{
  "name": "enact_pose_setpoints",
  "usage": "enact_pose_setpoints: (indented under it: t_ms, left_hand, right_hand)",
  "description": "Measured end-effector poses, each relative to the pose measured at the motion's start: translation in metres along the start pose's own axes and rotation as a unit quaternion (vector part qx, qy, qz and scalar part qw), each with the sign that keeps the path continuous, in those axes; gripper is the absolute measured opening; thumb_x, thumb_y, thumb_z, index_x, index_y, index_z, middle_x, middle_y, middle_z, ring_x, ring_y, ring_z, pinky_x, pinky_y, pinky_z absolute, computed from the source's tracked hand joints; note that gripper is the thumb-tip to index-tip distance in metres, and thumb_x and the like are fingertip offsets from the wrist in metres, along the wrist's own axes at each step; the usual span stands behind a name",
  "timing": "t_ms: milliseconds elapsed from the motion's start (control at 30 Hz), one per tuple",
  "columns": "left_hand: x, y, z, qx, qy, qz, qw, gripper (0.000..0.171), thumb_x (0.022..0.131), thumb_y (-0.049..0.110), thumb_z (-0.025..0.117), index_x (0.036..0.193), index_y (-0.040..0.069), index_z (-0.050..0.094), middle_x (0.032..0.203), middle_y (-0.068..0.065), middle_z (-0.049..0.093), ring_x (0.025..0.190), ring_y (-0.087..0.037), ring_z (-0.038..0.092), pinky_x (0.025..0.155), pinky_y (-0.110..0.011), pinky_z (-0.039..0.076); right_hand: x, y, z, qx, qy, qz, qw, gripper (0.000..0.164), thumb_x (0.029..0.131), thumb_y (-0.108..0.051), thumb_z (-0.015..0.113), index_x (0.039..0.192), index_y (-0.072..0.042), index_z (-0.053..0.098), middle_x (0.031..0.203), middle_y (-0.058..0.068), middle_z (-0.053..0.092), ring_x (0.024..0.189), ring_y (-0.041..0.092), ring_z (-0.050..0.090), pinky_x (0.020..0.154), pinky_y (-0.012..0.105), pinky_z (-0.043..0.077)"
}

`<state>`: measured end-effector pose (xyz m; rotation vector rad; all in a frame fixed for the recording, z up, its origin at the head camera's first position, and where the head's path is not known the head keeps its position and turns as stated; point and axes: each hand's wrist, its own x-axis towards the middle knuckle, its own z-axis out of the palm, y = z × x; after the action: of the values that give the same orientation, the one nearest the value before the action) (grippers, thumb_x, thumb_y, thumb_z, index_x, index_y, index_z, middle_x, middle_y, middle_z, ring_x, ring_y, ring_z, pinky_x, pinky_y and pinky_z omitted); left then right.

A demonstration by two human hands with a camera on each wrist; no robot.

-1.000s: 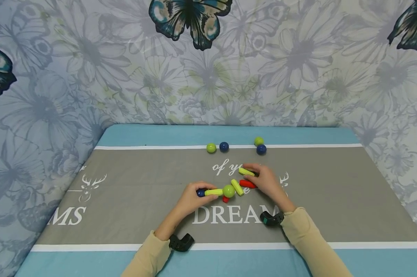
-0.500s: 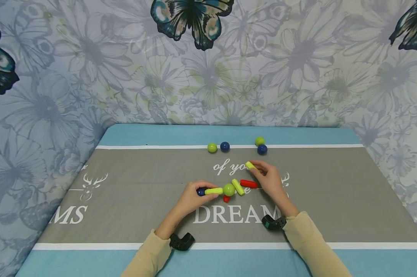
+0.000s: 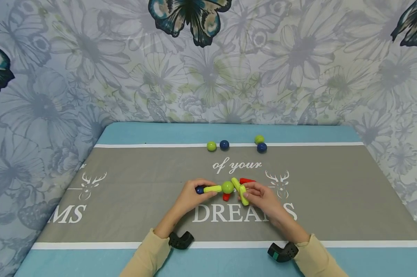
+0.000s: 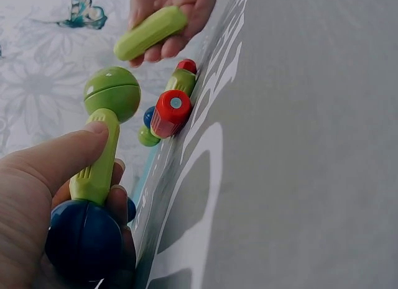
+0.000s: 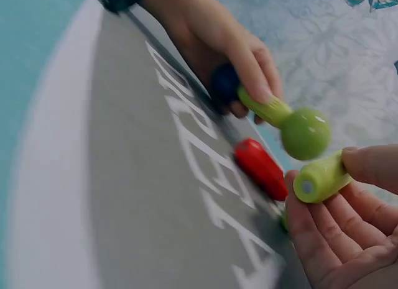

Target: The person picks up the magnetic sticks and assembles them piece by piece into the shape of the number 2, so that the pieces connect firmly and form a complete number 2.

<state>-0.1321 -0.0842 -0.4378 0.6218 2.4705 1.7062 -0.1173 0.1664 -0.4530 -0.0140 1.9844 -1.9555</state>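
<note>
My left hand (image 3: 191, 195) pinches a yellow-green magnetic stick (image 4: 98, 165) between thumb and fingers. A blue ball (image 4: 86, 239) is joined to the stick's near end and a green ball (image 4: 113, 94) to its far end. My right hand (image 3: 265, 200) pinches a second yellow-green stick (image 5: 323, 177) by one side, its round metal-looking end showing in the right wrist view. That stick is close to the green ball but apart from it. Below the held pieces lie a red stick (image 3: 226, 197), another yellow-green stick (image 3: 234, 182) and a second red stick (image 3: 246, 181), partly hidden behind my right hand.
Toward the back edge sit two green balls (image 3: 211, 146) and two blue balls (image 3: 224, 145), in a left and a right pair. A grey runner (image 3: 142, 165) with white lettering covers the blue table (image 3: 159, 132). A flower-patterned wall (image 3: 291, 77) rises behind.
My right hand lifted the yellow-green stick from the right side of the runner, then brought it toward me and left, near the green ball. The left hand has stayed nearly still.
</note>
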Motion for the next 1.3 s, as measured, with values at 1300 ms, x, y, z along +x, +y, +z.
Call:
enact_pose_setpoints:
  t_ms: [1300]
  left_hand:
    - [0.007, -0.045, 0.001, 0.000, 0.014, 0.039, 0.9992, 0.022, 0.078, 0.010, 0.078, 0.099, 0.005, 0.072, 0.094, -0.002, 0.068, 0.087, -0.017, 0.061, 0.076, -0.031, 0.050]
  right_hand:
    - [0.000, 0.011, 0.034, 0.219, -0.136, 0.095, 0.962, 0.044, 0.098, -0.009, 0.050, 0.131, 0.014, 0.033, 0.118, 0.024, 0.057, 0.108, 0.027, 0.058, 0.085, 0.037, 0.048]
